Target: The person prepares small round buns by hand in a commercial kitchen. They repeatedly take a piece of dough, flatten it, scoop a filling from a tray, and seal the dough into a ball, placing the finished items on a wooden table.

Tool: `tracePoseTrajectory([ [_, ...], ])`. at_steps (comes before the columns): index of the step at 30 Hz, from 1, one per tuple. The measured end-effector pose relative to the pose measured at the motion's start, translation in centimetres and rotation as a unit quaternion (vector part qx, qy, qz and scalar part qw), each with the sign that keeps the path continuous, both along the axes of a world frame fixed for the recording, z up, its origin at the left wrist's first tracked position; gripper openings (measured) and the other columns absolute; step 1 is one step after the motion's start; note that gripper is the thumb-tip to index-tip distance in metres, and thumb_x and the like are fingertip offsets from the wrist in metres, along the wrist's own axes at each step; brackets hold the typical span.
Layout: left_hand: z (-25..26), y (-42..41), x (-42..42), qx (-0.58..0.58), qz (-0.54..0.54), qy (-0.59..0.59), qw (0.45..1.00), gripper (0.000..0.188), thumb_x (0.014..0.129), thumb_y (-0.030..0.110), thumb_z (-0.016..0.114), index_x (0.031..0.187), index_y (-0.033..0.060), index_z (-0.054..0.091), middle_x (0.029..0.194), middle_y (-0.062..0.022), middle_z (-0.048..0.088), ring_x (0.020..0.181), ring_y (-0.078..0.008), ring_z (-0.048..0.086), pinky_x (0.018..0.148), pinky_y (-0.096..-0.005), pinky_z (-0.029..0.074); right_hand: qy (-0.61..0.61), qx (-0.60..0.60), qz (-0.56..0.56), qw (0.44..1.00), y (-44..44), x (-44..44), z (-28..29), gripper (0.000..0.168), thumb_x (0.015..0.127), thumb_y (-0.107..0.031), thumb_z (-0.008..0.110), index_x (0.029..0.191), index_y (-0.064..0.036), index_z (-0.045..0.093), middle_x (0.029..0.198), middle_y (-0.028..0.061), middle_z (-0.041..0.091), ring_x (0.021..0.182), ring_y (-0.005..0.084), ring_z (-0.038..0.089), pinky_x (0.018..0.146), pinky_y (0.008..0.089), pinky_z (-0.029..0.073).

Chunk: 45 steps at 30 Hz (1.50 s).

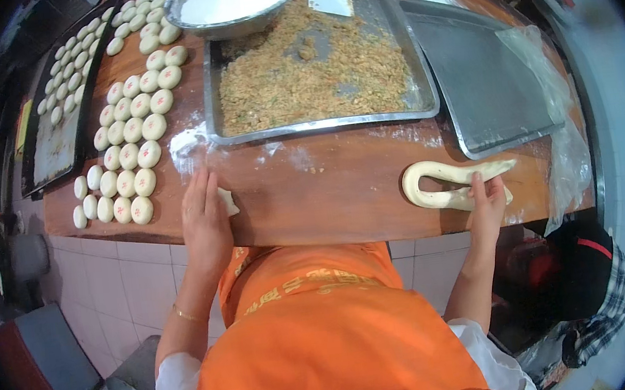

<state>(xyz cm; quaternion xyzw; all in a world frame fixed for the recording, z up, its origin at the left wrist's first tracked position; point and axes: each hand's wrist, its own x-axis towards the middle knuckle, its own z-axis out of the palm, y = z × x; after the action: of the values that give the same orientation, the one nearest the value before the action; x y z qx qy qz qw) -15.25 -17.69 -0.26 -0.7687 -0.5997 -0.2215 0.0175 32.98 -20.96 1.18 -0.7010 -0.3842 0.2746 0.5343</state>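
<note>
My left hand [204, 206] lies palm down near the front edge of the wooden table, fingers together and pointing away from me. From its right side a small piece of pale dough [228, 202] sticks out; whether the hand grips it or only covers it is hidden. A smooth dough rope [430, 170], bent into a U with its curve to the left, rests on the table at the right. My right hand [487, 196] holds this rope near its ends, with fingers on the upper strand. Loose white flour [190, 142] is spread just beyond my left hand.
Rows of round dough cakes [133, 130], many with red stamps, stand at the left beside a dark baking tray [58, 144] of more cakes. A metal tray of crumbly filling [313, 89], a flour bowl [235, 0], a bare metal tray [489, 79] and a plastic sheet [558, 112] lie beyond.
</note>
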Motion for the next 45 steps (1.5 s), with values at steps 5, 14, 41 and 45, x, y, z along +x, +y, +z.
tracePoseTrajectory([
  [5, 3.4, 0.1, -1.5, -0.070, -0.003, -0.111, 0.991, 0.029, 0.089, -0.002, 0.065, 0.118, 0.0002, 0.064, 0.097, -0.0142, 0.058, 0.090, -0.0320, 0.058, 0.080, -0.0426, 0.049, -0.346, -0.082, -0.036, 0.934, 0.0, -0.4, 1.4, 0.025, 0.098, -0.020, 0.068, 0.109, 0.002, 0.064, 0.095, 0.0104, 0.064, 0.078, 0.0185, 0.061, 0.069, 0.0342, 0.049],
  [14, -0.8, 3.6, 6.3, 0.040, 0.019, -0.102, 0.994, 0.022, 0.089, 0.005, 0.066, 0.110, -0.0008, 0.065, 0.107, -0.0196, 0.067, 0.102, -0.0380, 0.065, 0.089, -0.0458, 0.054, -0.252, 0.062, -0.041, 0.965, 0.3, -3.6, 2.4, 0.015, 0.101, -0.008, 0.059, 0.113, 0.000, 0.066, 0.103, 0.0082, 0.064, 0.086, 0.0148, 0.065, 0.071, 0.0279, 0.051],
  [41, -1.5, 4.1, 21.2, -0.023, -0.376, -0.208, 0.903, 0.020, 0.090, 0.001, 0.055, 0.109, -0.0001, 0.061, 0.112, -0.0198, 0.064, 0.109, -0.0371, 0.061, 0.102, -0.0464, 0.048, -0.248, 0.112, 0.029, 0.962, -2.1, -4.3, 3.7, 0.008, 0.097, -0.003, 0.063, 0.099, -0.001, 0.070, 0.088, 0.0041, 0.065, 0.074, 0.0114, 0.059, 0.064, 0.0251, 0.046],
  [45, -1.4, 1.0, 18.4, -0.056, -0.446, -0.161, 0.879, 0.027, 0.087, 0.003, 0.058, 0.113, -0.0018, 0.061, 0.131, -0.0217, 0.060, 0.133, -0.0390, 0.052, 0.114, -0.0460, 0.042, -0.255, 0.104, 0.021, 0.961, -2.3, -4.2, 3.2, 0.008, 0.097, -0.003, 0.062, 0.099, -0.001, 0.070, 0.090, 0.0044, 0.067, 0.075, 0.0119, 0.059, 0.064, 0.0260, 0.047],
])
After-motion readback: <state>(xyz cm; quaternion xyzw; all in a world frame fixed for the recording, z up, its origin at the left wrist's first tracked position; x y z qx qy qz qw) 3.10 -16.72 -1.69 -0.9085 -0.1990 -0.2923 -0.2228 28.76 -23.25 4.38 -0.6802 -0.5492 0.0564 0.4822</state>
